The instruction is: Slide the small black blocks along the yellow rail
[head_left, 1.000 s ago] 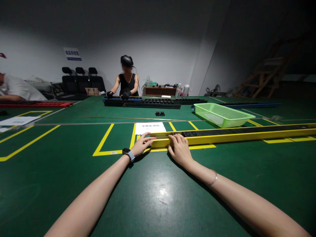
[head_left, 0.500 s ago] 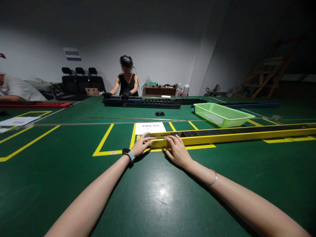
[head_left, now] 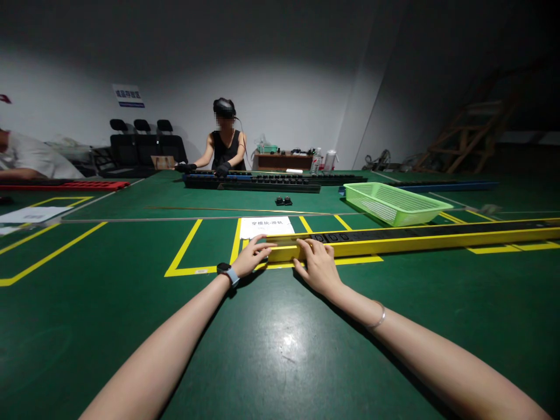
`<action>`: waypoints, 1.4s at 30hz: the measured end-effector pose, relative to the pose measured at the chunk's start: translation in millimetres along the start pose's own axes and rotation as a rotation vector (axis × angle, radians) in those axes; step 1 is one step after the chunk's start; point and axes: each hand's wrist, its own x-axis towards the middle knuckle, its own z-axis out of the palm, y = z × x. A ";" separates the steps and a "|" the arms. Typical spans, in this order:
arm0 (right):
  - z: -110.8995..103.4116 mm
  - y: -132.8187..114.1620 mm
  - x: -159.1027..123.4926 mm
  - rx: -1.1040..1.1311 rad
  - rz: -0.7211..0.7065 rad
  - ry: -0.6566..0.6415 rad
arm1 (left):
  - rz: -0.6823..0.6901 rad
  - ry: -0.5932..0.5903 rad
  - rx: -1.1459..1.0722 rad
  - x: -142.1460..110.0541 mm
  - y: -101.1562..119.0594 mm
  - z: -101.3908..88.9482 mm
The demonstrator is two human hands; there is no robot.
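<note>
A long yellow rail [head_left: 394, 246] lies across the table, with its near end between my hands. My left hand [head_left: 249, 258], with a watch on its wrist, is closed on the rail's left end, thumb and fingers at the channel opening. Over the near wall of the rail bend the fingers of my right hand [head_left: 321, 268]; its fingertips reach into the channel and its thumb stays on the near side. Just beyond those fingertips sits a black block [head_left: 322, 238] in the channel, close to more black pieces [head_left: 339, 237]. The fingers partly hide what they touch inside.
Behind the rail stand a green basket [head_left: 396, 204] and a white paper sign [head_left: 266, 226]. Two small black parts [head_left: 283, 201] and a thin rod [head_left: 236, 209] lie farther back. Across the table a gloved person [head_left: 227, 149] handles black rails [head_left: 271, 184]; another person's sleeve [head_left: 39, 154] shows left.
My right hand has shifted slightly right along the rail. The nearest black block has slid right, closer to its neighbours. My left hand has stayed put. The person opposite has moved one hand left.
</note>
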 end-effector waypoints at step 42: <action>3.3 5.0 4.6 0.031 -0.047 -0.068 | -0.004 0.010 0.111 -0.5 1.5 2.8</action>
